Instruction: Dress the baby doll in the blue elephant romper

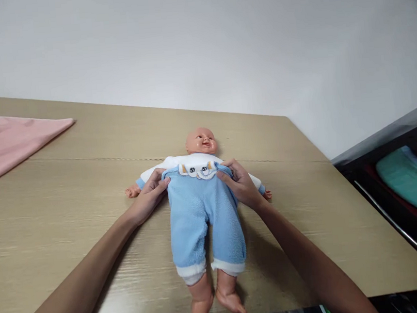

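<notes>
A baby doll [202, 140] lies on its back on the wooden table, head away from me and feet at the near edge. It wears a white long-sleeved top [172, 161] and light blue fleece pants [189, 211] with white cuffs. Across the waist is a white patch [198, 171] with stitched eyes. My left hand [154, 185] pinches the waistband at its left side, thumb on top. At the opposite side my right hand [242, 183] grips the waistband the same way. Both hands hide the doll's hips in part.
On the table's [73, 236] far left lies a pink cloth [6, 142]. A pale wall [170, 52] rises behind. To the right, past the table edge, a dark rack or case [388, 214] holds folded green fabric [411, 185].
</notes>
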{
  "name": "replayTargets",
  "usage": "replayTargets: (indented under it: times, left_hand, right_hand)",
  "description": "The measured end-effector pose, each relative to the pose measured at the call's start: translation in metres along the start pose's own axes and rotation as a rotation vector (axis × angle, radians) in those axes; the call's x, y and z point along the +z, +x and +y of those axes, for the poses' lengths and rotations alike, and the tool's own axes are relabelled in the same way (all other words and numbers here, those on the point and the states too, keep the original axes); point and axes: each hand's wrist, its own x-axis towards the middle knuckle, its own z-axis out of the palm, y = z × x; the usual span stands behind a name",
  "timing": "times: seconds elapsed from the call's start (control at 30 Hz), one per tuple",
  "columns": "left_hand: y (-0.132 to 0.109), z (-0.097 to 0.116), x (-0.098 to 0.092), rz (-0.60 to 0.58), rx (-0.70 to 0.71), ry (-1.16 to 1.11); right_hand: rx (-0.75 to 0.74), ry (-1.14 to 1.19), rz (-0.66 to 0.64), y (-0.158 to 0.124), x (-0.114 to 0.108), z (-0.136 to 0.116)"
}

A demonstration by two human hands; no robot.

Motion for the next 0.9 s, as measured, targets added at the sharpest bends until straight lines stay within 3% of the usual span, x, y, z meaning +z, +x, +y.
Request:
replayTargets:
  times: [0.1,0.2,0.27,0.37,0.47,0.6,0.7,0.9]
  left_hand:
    - [0.003,0.0,-0.003,0.014,-0.01,-0.002]
    - [0.003,0.0,-0.004,0.006,-0.045,-0.009]
    - [0.002,0.0,-0.004,0.02,-0.02,0.002]
    - [0.002,-0.003,-0.001,0.135,0.074,0.084]
    - [0.002,-0.007,0.002,0.287,0.129,0.127]
    - [0.005,-0.012,0.001,0.329,0.203,0.046]
    - [0.006,-0.013,-0.001,0.314,0.303,0.072]
    - [0.004,-0.013,0.001,0.34,0.388,0.164]
  right_hand:
    - [0.141,0.11,-0.034,0.006,0.005,0.003]
    - [0.212,0.042,-0.01,0.01,0.004,0.008]
    - [0.173,-0.103,0.082,0.011,0.001,0.009]
    - [0.037,-0.389,0.202,0.011,0.001,0.003]
    - [-0.131,-0.58,0.184,0.015,0.01,-0.018]
    - [-0.307,-0.552,-0.05,0.04,0.033,-0.057]
    - [-0.314,-0.555,-0.267,0.081,0.057,-0.074]
    - [-0.34,-0.853,-0.935,0.171,0.115,-0.066]
